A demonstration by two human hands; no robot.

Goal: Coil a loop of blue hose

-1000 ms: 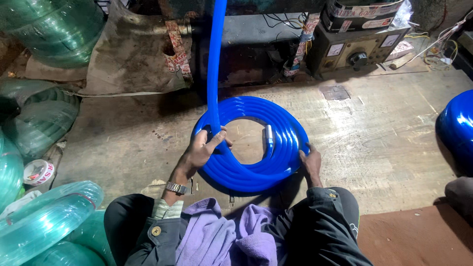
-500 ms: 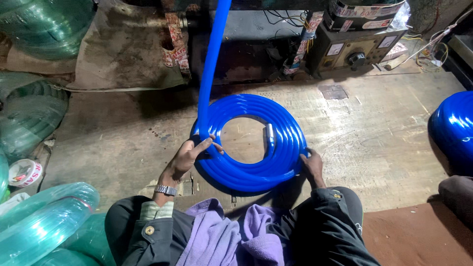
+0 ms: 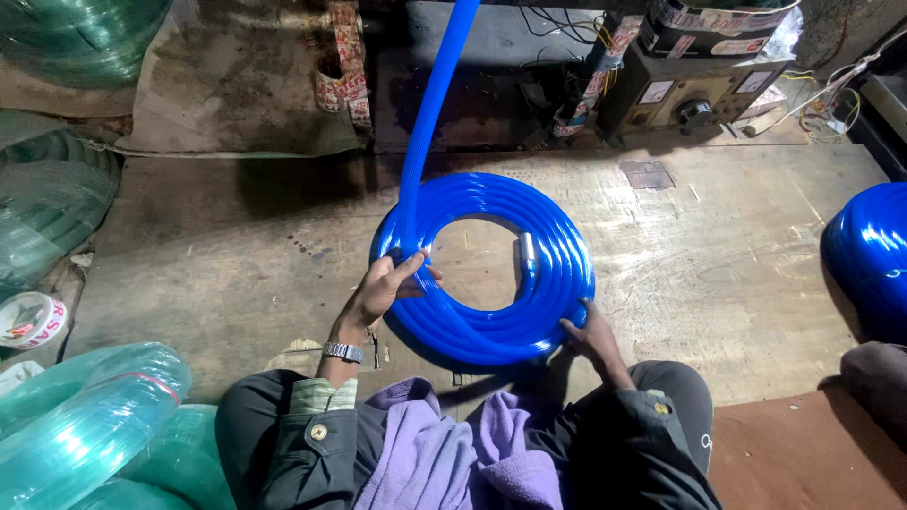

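We have our left hand (image 3: 383, 288) curled over the near-left arc of the blue hose coil (image 3: 557, 274), fingers wrapped across the top strands and thumb on the inner edge, so it grips the hose where the loose length joins the ring. Our right hand (image 3: 590, 335) presses flat against the outer rim at the near right, fingers spread on the tubing rather than closed round it.

Compared with half a second ago, our left hand sits on much the same spot of the ring, and our right hand keeps its place on the outer edge; the coil looks slightly rounder and a little further from us.

From the left grip the free run of hose (image 3: 435, 104) climbs straight away from us and leaves the top of the view. Inside the ring, across from the left hand, a short metal fitting (image 3: 526, 253) lies against the inner strands.

The coil lies flat on a worn wooden platform (image 3: 718, 264), scuffed and pale. Beyond it stands a dark machine housing with a dial box (image 3: 694, 94) and loose wires. To the left of our left hand lie green translucent hose coils (image 3: 85, 425) and a tape roll (image 3: 28, 319); far right of our right hand sits another blue coil (image 3: 874, 255).
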